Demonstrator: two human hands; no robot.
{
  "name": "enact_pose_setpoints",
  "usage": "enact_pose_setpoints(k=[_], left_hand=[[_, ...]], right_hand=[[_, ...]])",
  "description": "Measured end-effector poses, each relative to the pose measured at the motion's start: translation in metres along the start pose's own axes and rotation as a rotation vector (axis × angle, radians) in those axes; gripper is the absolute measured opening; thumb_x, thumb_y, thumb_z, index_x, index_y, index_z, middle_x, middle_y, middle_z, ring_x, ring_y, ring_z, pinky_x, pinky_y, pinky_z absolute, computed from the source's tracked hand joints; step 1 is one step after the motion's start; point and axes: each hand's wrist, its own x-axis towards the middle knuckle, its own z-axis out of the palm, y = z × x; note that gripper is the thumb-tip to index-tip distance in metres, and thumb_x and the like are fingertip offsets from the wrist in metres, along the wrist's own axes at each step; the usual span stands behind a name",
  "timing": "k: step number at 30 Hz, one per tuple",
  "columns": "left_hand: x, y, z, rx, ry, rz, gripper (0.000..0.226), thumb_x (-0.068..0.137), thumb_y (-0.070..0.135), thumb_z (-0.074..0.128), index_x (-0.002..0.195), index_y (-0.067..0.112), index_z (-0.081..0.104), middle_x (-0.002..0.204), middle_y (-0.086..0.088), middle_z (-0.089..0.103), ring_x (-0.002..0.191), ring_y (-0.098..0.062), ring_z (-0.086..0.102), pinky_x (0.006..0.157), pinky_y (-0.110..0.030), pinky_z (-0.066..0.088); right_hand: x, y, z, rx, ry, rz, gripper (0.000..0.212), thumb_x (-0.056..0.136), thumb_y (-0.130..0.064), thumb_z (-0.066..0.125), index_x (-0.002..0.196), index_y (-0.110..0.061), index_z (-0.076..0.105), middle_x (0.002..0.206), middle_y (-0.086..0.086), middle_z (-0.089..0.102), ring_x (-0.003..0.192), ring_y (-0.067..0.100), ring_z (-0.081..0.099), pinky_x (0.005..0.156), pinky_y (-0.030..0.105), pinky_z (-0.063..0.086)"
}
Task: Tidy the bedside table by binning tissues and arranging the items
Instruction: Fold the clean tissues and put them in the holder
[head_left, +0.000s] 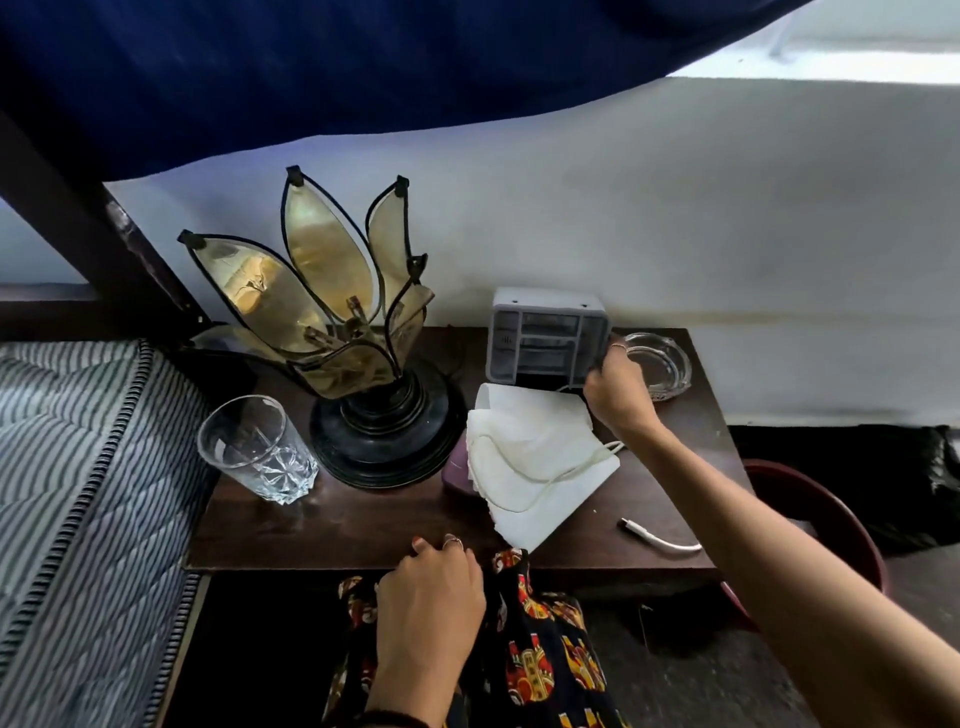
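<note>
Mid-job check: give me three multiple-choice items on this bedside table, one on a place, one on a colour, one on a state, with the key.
1. Where does the glass stand?
A. left of the lamp
B. behind the clock
C. on the tissues

2. What colour is the cable near the table's front edge?
A. black
B. white
C. red

3. What is the right hand doing?
A. resting flat on the table
B. lifting the glass
C. gripping the grey clock

Key: 1 A, the glass stands at the left end, beside the lamp base. 2 B, the cable and plug are white. 3 C, its fingers curl round the clock's right side.
</note>
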Motion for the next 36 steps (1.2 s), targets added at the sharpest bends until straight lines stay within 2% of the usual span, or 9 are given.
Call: enact_pose_setpoints(k=[6,14,19,25,29,31,33,34,36], left_hand=[[0.001,0.002,-0.001,0.005,-0.014,-0.005,0.040,0.099,0.036,0.026,0.106,0.021,0.062,0.098,-0.003,0.068,0.080,-0.015,0.067,0.054,-0.026,0.038],[0.000,0.002,-0.004,-0.009,-0.026,-0.010,0.038,0.098,0.035,0.027,0.100,0.021,0.062,0.095,-0.002,0.067,0.080,-0.015,0.066,0.054,-0.028,0.035],[0.001,0.003,-0.004,-0.011,-0.021,-0.003,0.038,0.098,0.036,0.027,0.101,0.022,0.062,0.098,-0.003,0.067,0.083,-0.017,0.066,0.056,-0.029,0.037],[0.001,0.003,-0.007,-0.018,-0.022,0.004,0.037,0.098,0.035,0.029,0.097,0.022,0.063,0.091,-0.002,0.067,0.078,-0.016,0.066,0.054,-0.027,0.035],[0.001,0.004,-0.009,-0.007,-0.030,0.003,0.036,0.098,0.035,0.030,0.092,0.022,0.063,0.088,-0.001,0.068,0.077,-0.016,0.066,0.053,-0.027,0.035],[0.001,0.004,-0.009,-0.005,-0.040,0.002,0.036,0.098,0.035,0.030,0.091,0.021,0.063,0.086,-0.001,0.068,0.077,-0.016,0.067,0.053,-0.027,0.038],[0.001,0.005,-0.010,-0.007,-0.058,-0.005,0.035,0.097,0.033,0.032,0.088,0.021,0.063,0.082,-0.001,0.068,0.075,-0.016,0.067,0.053,-0.027,0.039],[0.000,0.005,-0.011,-0.005,-0.066,-0.008,0.035,0.097,0.033,0.033,0.087,0.021,0.064,0.081,-0.001,0.068,0.074,-0.016,0.067,0.052,-0.027,0.039],[-0.001,0.005,-0.011,0.005,-0.068,-0.011,0.033,0.096,0.033,0.034,0.085,0.021,0.064,0.078,0.000,0.068,0.072,-0.016,0.067,0.051,-0.027,0.039]], right_hand=[[0.007,-0.006,0.005,-0.043,0.062,-0.027,0.035,0.085,0.002,0.038,0.119,0.003,0.046,0.119,0.029,0.057,0.106,0.046,0.054,0.090,0.046,0.047],[0.021,-0.021,-0.008,-0.146,0.081,-0.125,0.020,0.085,-0.007,0.047,0.098,0.006,0.057,0.097,0.029,0.065,0.087,0.043,0.061,0.074,0.039,0.047],[0.036,-0.027,-0.009,-0.148,0.008,-0.064,0.024,0.090,-0.011,0.049,0.094,0.008,0.063,0.090,0.030,0.069,0.078,0.043,0.067,0.078,0.052,0.055],[0.043,-0.024,-0.007,-0.029,-0.015,-0.011,0.025,0.096,-0.014,0.048,0.102,0.004,0.064,0.083,0.021,0.069,0.062,0.031,0.068,0.070,0.038,0.059],[0.035,-0.017,-0.008,0.090,0.023,-0.003,0.025,0.097,-0.023,0.046,0.100,-0.005,0.064,0.063,0.004,0.062,0.039,0.002,0.058,0.051,0.021,0.054],[0.026,-0.010,-0.008,0.153,0.059,-0.010,0.027,0.096,-0.023,0.044,0.099,-0.004,0.064,0.069,0.007,0.066,0.056,0.013,0.065,0.069,0.034,0.060],[0.012,-0.002,-0.008,0.135,0.085,-0.017,0.028,0.095,-0.024,0.045,0.103,-0.004,0.064,0.085,0.014,0.070,0.079,0.028,0.068,0.083,0.048,0.055],[0.003,0.004,-0.007,0.126,0.090,-0.019,0.027,0.094,-0.023,0.046,0.107,-0.005,0.062,0.091,0.014,0.070,0.084,0.030,0.067,0.086,0.048,0.053],[-0.020,0.013,-0.004,0.138,0.068,-0.054,0.024,0.092,-0.019,0.049,0.110,-0.007,0.060,0.094,0.012,0.069,0.080,0.024,0.064,0.082,0.039,0.054]])
